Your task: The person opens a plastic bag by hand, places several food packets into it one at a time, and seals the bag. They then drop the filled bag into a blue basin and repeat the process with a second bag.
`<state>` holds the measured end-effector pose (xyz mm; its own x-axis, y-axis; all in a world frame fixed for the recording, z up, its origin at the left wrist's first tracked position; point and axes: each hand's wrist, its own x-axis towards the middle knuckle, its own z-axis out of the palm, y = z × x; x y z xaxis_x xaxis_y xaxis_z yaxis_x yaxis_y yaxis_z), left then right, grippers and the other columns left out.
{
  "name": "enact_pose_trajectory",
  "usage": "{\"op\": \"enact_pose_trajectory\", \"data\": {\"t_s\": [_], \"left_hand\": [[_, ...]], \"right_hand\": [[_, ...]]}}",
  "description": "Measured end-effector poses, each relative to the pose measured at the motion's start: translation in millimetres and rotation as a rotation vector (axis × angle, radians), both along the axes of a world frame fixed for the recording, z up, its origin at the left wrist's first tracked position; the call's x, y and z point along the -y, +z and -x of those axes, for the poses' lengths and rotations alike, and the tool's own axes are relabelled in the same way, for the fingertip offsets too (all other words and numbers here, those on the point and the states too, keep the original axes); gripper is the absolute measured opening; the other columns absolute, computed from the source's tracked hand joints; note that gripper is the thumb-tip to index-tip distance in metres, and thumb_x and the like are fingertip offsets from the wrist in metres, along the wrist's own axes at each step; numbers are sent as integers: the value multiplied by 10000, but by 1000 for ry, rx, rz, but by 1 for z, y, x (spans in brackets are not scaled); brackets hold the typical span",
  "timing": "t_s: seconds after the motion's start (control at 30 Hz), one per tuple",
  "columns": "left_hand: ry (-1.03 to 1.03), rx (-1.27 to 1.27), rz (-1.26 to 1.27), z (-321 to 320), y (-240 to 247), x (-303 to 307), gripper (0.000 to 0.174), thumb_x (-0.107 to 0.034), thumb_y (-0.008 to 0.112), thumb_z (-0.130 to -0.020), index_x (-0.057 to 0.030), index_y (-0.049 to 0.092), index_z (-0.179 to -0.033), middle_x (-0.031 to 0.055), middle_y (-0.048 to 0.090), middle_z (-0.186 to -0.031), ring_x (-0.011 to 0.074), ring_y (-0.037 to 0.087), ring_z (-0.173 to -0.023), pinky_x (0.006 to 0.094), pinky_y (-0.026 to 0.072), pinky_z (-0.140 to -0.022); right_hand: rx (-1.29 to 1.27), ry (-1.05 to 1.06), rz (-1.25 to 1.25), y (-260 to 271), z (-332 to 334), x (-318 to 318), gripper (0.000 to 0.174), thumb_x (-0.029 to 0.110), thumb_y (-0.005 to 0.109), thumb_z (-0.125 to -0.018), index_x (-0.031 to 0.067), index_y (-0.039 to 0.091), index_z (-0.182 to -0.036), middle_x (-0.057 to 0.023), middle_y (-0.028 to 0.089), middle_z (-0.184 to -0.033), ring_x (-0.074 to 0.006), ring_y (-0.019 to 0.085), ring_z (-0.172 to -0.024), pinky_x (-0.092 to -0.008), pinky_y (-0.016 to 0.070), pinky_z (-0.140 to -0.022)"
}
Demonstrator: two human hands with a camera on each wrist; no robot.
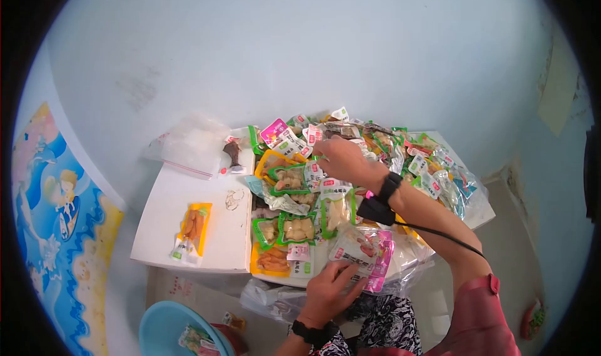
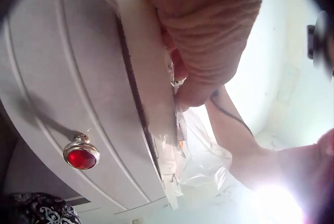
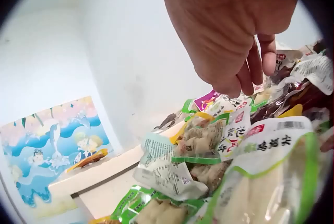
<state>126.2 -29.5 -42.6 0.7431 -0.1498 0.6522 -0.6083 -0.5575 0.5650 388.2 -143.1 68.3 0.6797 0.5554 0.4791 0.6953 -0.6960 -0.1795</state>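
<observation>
My left hand (image 1: 330,293) lies at the table's near edge, fingertips on a white packet (image 1: 357,248) with a pink-edged packet (image 1: 379,262) beside it. In the left wrist view, that hand's fingers bend down close to clear plastic (image 2: 201,148). Stretched over the heap, my right hand (image 1: 346,159) has its fingertips right at the packets near the heap's back left. The right wrist view shows its fingers loosely bent downward, nothing visible between them. Under it lie green-edged packets of pale food (image 3: 198,143) and a larger green-edged packet (image 3: 266,177).
An orange packet (image 1: 195,229) lies on the white left tabletop (image 1: 163,221), with a clear bag (image 1: 191,146) behind and a dark vacuum-packed piece (image 1: 233,152) nearby. Below stands a blue basin (image 1: 164,312) with packets inside. A drawer knob (image 2: 81,157) juts from the table front.
</observation>
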Motion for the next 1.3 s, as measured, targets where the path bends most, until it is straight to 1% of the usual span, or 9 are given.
{"op": "enact_pose_trajectory", "data": {"t_s": [0.17, 0.33, 0.43, 0.6, 0.73, 0.83, 0.87, 1.0, 1.3], "left_hand": [[9, 13, 48, -1, -5, 3, 362, -217, 921, -772, -77, 761, -1066, 54, 702, -1022, 218, 718, -781, 329, 595, -669], [-11, -3, 25, -1, -4, -2, 414, -227, 912, -783, -131, 728, -1142, 37, 678, -1043, 228, 714, -802, 339, 588, -663], [-15, -9, 10, -1, 1, -3, 407, -229, 909, -786, -135, 723, -1136, 33, 672, -1044, 229, 713, -820, 338, 588, -668], [-7, -14, -1, -2, -3, -2, 396, -232, 904, -791, -137, 722, -1130, 25, 662, -1051, 232, 713, -841, 338, 586, -672], [7, 8, 25, -2, -4, 0, 389, -242, 909, -785, -127, 744, -1118, 24, 682, -1032, 229, 718, -828, 341, 587, -678], [14, -10, 45, -1, -5, 2, 369, -248, 912, -780, -121, 765, -1094, 26, 695, -1016, 225, 722, -828, 341, 589, -686], [15, -19, 47, -1, -5, 2, 362, -250, 913, -779, -119, 772, -1085, 27, 699, -1011, 224, 724, -829, 342, 589, -689], [-3, -44, 18, 0, 1, 2, 310, -220, 869, -810, -112, 752, -1075, 35, 690, -1033, 248, 715, -854, 355, 588, -689], [-2, 66, -56, 6, -7, 3, 381, -106, 882, -764, -58, 733, -1111, 97, 665, -1058, 287, 697, -892, 382, 582, -708]], "right_hand": [[-69, -5, -170, -7, -46, -44, 211, 133, 622, -853, 66, 701, -1037, -206, 721, -909, -433, 693, -890, -548, 533, -744], [-112, -172, -234, -12, -79, -76, 232, 211, 639, -904, 34, 683, -1047, -236, 729, -993, -452, 696, -992, -564, 551, -852], [-147, -316, -176, -15, -92, -92, 348, 269, 711, -902, 55, 701, -1176, -177, 760, -1024, -413, 717, -981, -519, 564, -839], [-165, -246, -278, -19, -101, -96, 412, 367, 741, -914, 48, 706, -1172, -162, 760, -959, -358, 738, -894, -472, 562, -761], [-254, -94, -303, 5, -85, -70, 347, 342, 748, -923, 46, 742, -1104, -144, 751, -898, -314, 726, -795, -430, 560, -718], [-206, 14, -637, 20, -76, -39, 251, 253, 723, -958, 8, 738, -1009, -100, 712, -777, -190, 668, -675, -371, 529, -621], [-235, 93, -759, 24, -72, -27, 203, 194, 703, -985, -7, 703, -1006, -43, 678, -762, -100, 604, -677, -305, 497, -574], [-507, 118, -1101, 45, -22, 19, 179, 210, 695, -1007, 38, 657, -1037, 1, 661, -814, -65, 588, -735, -239, 471, -551], [-560, 71, -1280, 8, 124, 116, 146, 163, 655, -1024, 25, 640, -981, -60, 679, -820, -104, 625, -682, -256, 509, -621]]}}
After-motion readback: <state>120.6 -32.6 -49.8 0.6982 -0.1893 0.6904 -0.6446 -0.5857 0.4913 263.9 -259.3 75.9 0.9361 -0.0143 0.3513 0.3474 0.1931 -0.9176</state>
